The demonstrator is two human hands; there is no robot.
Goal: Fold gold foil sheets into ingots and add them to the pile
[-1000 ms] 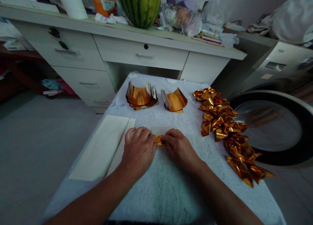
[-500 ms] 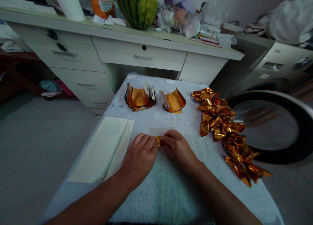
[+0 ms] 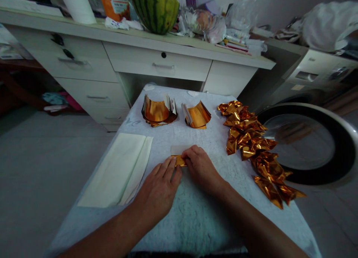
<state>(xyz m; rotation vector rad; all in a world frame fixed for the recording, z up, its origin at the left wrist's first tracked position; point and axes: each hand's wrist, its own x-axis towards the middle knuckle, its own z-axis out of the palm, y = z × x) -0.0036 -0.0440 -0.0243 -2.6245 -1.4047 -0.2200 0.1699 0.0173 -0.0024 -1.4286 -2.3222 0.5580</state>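
Left hand (image 3: 158,185) is laid pretty flat, fingers on one end of the gold foil strip (image 3: 180,161), probably so it won't slide, while the right hand (image 3: 201,170) seems to pinch the other end. Strip's mid-desk (image 3: 179,220); curved foil stacks (image 3: 158,111) sit just beyond, likely for easy reach.

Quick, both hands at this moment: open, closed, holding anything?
Left hand: open, touching the left part of the gold paper.
Right hand: curled at the gold paper's right end; whether it grips cannot be told.
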